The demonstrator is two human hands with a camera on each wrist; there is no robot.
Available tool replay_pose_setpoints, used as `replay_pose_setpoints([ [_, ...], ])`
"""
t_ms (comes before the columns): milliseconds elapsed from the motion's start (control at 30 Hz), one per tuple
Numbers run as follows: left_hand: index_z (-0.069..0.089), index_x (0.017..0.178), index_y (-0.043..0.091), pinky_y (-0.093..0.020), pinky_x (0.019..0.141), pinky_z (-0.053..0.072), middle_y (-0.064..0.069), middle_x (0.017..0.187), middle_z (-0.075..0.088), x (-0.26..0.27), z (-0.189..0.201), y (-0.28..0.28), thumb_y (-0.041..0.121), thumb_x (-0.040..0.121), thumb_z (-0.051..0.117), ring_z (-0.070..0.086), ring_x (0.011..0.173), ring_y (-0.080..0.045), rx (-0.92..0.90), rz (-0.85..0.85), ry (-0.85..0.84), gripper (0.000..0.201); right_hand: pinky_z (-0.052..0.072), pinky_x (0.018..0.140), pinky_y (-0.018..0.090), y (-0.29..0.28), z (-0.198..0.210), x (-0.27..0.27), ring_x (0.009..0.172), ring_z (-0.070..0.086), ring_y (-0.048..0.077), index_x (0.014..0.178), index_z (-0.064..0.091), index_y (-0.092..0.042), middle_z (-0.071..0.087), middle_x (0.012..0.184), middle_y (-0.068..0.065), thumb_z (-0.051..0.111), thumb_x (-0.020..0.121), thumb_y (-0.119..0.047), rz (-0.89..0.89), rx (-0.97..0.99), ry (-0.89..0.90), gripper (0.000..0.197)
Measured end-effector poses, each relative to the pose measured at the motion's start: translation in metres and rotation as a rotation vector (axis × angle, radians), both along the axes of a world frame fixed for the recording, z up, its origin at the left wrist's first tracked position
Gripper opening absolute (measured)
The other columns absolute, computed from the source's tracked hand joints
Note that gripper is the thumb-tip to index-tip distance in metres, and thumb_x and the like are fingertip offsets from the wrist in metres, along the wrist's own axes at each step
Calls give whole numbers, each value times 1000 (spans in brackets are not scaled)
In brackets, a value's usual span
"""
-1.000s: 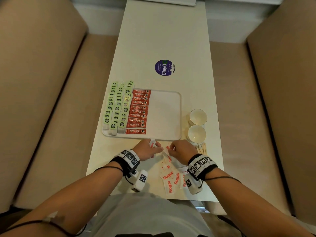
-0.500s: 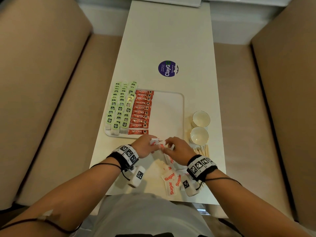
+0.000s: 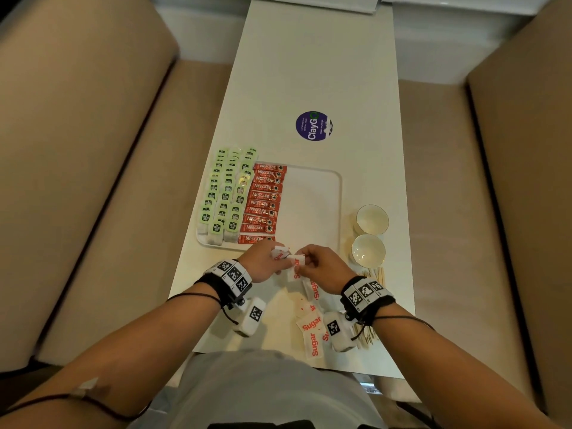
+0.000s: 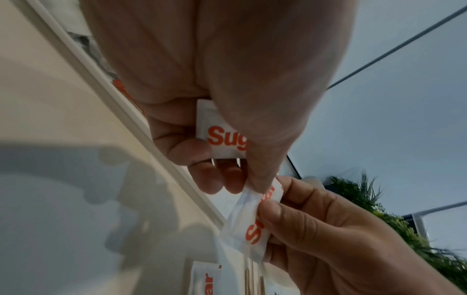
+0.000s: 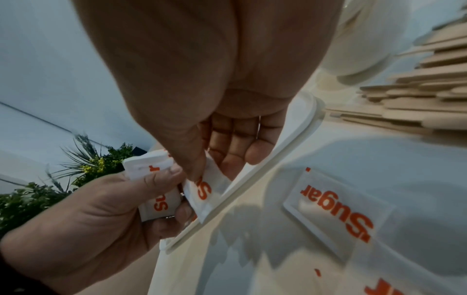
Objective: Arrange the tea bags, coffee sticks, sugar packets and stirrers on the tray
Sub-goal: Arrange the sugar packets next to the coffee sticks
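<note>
Near the front rim of the white tray (image 3: 315,205), my left hand (image 3: 266,261) grips a small stack of white sugar packets (image 4: 222,135). My right hand (image 3: 318,266) pinches another sugar packet (image 4: 255,223) by its edge and holds it against the left thumb. In the right wrist view this packet (image 5: 207,191) hangs just over the tray's rim (image 5: 265,171). Green tea bags (image 3: 226,193) fill the tray's left side, with red coffee sticks (image 3: 264,202) beside them. Loose sugar packets (image 3: 311,323) lie under my wrists. Wooden stirrers (image 3: 376,275) lie to the right.
Two white cups (image 3: 372,218) (image 3: 368,250) stand right of the tray, close to my right hand. A round purple sticker (image 3: 313,126) marks the table farther back. Tan benches (image 3: 93,150) flank the narrow table on both sides.
My right hand has lifted a sugar packet off the table and brought it to my left hand. Both hands now meet at the tray's front edge.
</note>
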State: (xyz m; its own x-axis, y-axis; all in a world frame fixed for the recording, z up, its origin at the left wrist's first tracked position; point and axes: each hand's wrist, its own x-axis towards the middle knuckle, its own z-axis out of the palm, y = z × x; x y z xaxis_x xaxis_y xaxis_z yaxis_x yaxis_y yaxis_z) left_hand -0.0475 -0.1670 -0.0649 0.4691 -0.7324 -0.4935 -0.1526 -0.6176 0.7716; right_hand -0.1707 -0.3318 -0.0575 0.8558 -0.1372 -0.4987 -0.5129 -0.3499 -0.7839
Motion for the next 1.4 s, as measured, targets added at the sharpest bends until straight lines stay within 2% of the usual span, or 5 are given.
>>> replay_pose_setpoints([
  [233,75,91,17,-38,65,52,-7,75,74,4,-6,8,38,88,72,70,78,-34,-23,171,98,22,56,72,37,4,-6,5,73,73,14,85,68,-4,76,76,0,76,88,-36,-4,-35,62,32],
  [500,73,99,13,-30,60,47,-9,79,74,1,-6,15,33,91,71,68,69,-18,-42,252,152,22,46,67,26,11,0,11,56,55,-1,82,69,-8,67,68,-7,45,107,-39,42,-29,36,46],
  [767,71,92,16,-33,62,47,-12,80,74,5,-9,21,32,88,75,68,71,-23,-55,327,193,17,59,86,41,14,-7,14,82,73,18,92,70,-16,76,84,0,67,95,-25,88,2,38,11],
  [1067,69,105,11,-29,61,49,-7,89,76,12,-2,22,28,90,74,69,72,-17,-87,373,245,23,56,82,44,15,-5,15,81,71,27,87,73,-18,76,82,-1,57,100,-37,11,30,40,29],
  [1400,68,102,9,-28,58,48,-15,93,75,20,5,16,21,92,71,66,69,-16,-104,488,295,16,53,73,29,15,-2,27,70,64,10,88,73,-13,72,78,2,62,99,-34,-74,24,-3,26],
])
